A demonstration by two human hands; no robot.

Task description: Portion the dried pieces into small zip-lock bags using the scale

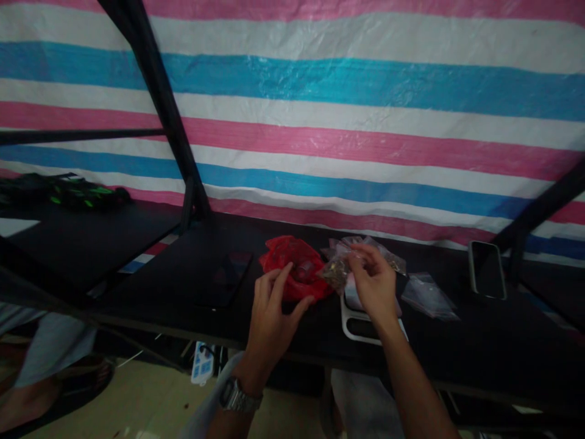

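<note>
My right hand (375,281) pinches the top of a small clear zip bag (336,272) filled with tiny brass-coloured pieces. That bag hangs at the right edge of a crumpled red plastic bag (276,253). At the near left side of the red bag is my left hand (270,308), thumb and fingers apart, fingertips at its edge. Small items inside the red bag are too dim to name. Below my right hand lies a white-framed device like a small scale (351,332), partly covered by the hand. More filled clear bags (397,263) lie behind the right hand.
Flat clear bags (429,297) lie to the right, with a phone (487,270) farther right. A dark flat tablet-like panel (226,277) lies left on the black table (183,292). Black metal posts (167,103) stand at both sides. Another person's leg (55,347) shows at lower left.
</note>
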